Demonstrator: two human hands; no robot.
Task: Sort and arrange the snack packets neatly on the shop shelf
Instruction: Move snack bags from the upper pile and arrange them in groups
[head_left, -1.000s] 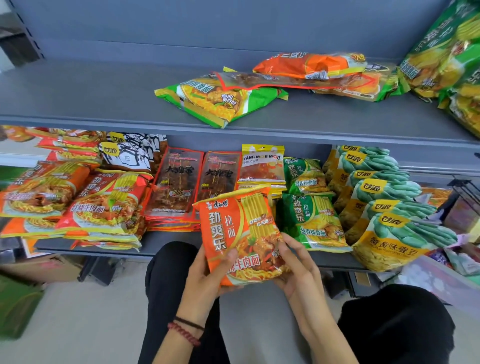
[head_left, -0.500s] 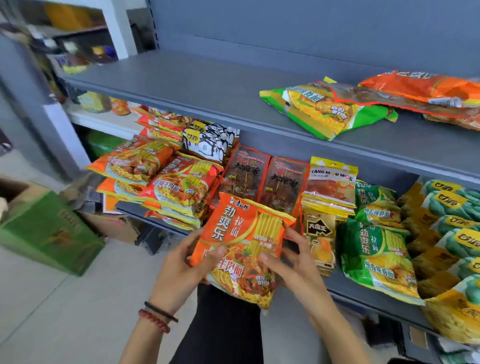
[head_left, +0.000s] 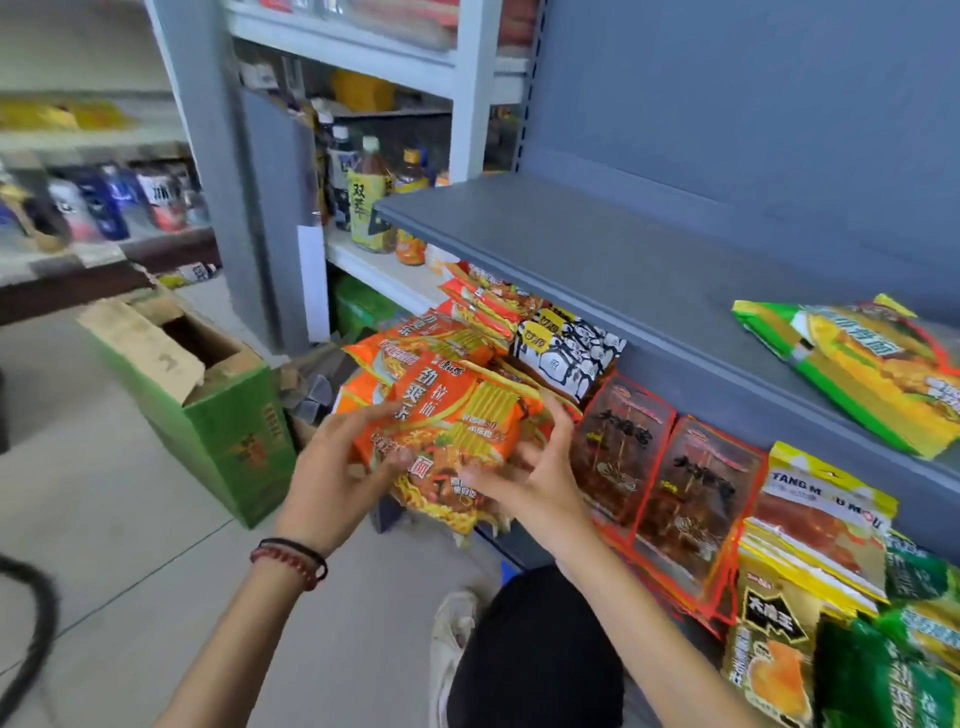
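Both grips pinch one item: left grip (head_left: 337, 467) holds the orange noodle packet (head_left: 457, 410) by its left edge, thumb on the front; right grip (head_left: 524, 483) curls round the right edge. I see the packet tilted, against the stack of orange packets (head_left: 415, 338) below the grey shelf (head_left: 571, 249), beside dark red packets (head_left: 623, 447). Green carton (head_left: 234, 431) sits on the floor.

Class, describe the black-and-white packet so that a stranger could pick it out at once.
Find the grey upper shelf. Just under its front edge lies the black-and-white packet, between the orange noodle packets and the dark red packets. It alone is black and white, with yellow labels.
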